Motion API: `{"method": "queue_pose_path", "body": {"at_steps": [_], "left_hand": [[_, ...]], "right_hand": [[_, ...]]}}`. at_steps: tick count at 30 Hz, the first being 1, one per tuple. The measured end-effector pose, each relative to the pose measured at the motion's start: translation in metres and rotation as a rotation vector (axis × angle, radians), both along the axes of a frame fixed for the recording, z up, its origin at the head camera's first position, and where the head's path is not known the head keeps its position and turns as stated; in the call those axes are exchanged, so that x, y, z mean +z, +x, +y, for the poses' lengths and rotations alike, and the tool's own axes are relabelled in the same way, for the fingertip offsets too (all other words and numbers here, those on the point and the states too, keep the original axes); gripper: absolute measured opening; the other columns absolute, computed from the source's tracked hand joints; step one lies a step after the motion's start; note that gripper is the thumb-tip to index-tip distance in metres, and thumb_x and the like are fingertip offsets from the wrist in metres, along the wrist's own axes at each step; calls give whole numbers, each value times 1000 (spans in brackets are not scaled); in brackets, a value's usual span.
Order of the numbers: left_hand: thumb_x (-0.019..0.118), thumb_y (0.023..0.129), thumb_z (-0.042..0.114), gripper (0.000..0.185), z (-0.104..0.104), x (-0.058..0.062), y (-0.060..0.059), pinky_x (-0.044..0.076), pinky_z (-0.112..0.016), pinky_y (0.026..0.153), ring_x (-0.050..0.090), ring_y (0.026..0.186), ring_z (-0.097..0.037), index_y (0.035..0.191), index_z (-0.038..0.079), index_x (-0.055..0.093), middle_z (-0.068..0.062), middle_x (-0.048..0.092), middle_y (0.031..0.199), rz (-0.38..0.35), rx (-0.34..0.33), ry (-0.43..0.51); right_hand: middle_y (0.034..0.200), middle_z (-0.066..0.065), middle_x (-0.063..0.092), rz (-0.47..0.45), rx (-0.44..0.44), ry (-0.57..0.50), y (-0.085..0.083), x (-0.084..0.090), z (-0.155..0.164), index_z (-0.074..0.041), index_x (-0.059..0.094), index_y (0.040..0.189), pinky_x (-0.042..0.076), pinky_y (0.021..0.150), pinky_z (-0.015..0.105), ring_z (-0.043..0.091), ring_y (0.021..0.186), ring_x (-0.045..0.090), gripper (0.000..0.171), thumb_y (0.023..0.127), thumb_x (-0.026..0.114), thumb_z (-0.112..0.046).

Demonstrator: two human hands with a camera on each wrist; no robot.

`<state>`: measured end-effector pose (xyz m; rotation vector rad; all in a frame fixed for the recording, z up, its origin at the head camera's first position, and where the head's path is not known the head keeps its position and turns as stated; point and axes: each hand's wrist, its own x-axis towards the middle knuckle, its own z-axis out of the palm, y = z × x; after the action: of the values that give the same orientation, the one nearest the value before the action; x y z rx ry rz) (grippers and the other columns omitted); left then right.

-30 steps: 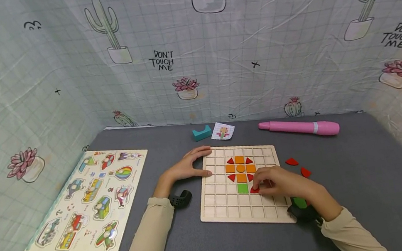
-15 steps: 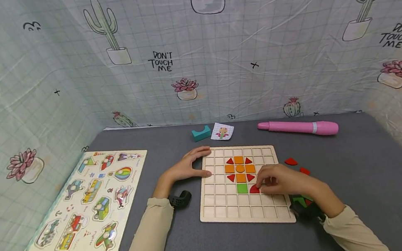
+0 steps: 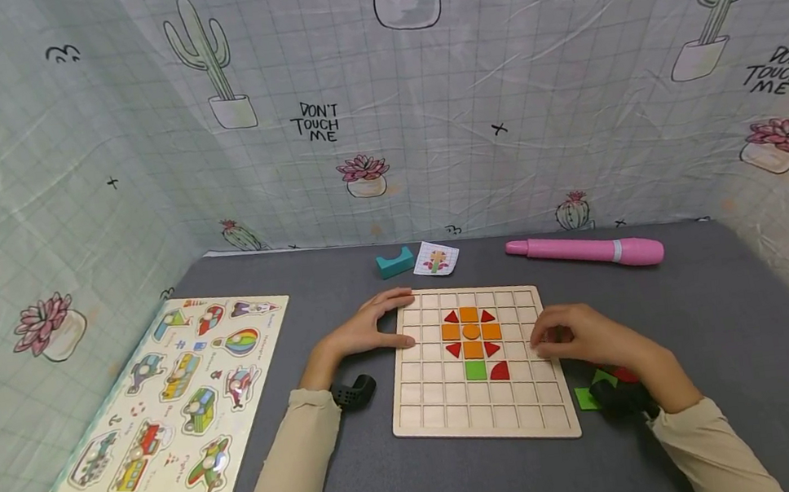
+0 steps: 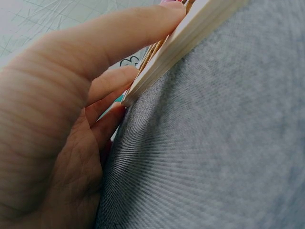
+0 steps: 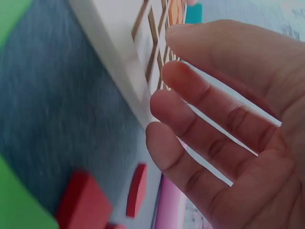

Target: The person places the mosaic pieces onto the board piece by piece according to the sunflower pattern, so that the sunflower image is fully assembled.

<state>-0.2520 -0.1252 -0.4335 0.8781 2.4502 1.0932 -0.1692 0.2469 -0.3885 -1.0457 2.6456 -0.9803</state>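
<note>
A square wooden grid board (image 3: 486, 423) lies flat on the grey cloth table (image 3: 707, 322), in front of the person. In its upper middle cells sit orange square tiles (image 3: 473, 349) around an orange round tile (image 3: 471, 331), with small red triangle tiles (image 3: 451, 317) at the corners; below them are a green square tile (image 3: 475, 370) and, just to its right, a red quarter-circle tile (image 3: 500, 371). The left hand (image 3: 368, 331) rests at the left edge of the board, the thumb and the fingers touching this edge; in the left wrist view the fingers (image 4: 114, 33) lie almost straight along the rim of the board (image 4: 186, 38), so the hand only steadies it and does not grasp it. The right hand (image 3: 583, 335) is over the right edge of the board, apart from the red quarter-circle tile; in the right wrist view its fingers (image 5: 205, 100) are relaxed and a little bent, and they hold nothing. Near this hand, on the cloth, lie loose red pieces (image 5: 83, 205) and green pieces (image 3: 586, 398). Farther back are a pink thick pen (image 3: 587, 250), a teal small block (image 3: 396, 262) and a small picture card (image 3: 436, 258). At the left lies a wooden vehicle puzzle board (image 3: 176, 396).
</note>
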Motion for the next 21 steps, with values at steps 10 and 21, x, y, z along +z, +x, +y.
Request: {"method": "queue_pose_path", "body": {"at_steps": [10, 21], "left_hand": [[76, 84, 29, 76, -1, 1, 1, 15, -56, 117, 18, 148, -29, 148, 9, 42, -6, 28, 158, 6, -7, 3], [76, 84, 29, 75, -1, 1, 0, 15, -56, 117, 18, 148, -29, 148, 8, 42, -7, 29, 158, 16, -20, 4]], "right_hand": [[107, 13, 60, 109, -200, 94, 0, -1, 21, -9, 73, 94, 50, 81, 47, 32, 96, 55, 9, 85, 74, -6], [120, 29, 56, 59, -232, 131, -3, -6, 32, -1, 71, 104, 38, 92, 67, 50, 113, 49, 20, 86, 73, -8]]}}
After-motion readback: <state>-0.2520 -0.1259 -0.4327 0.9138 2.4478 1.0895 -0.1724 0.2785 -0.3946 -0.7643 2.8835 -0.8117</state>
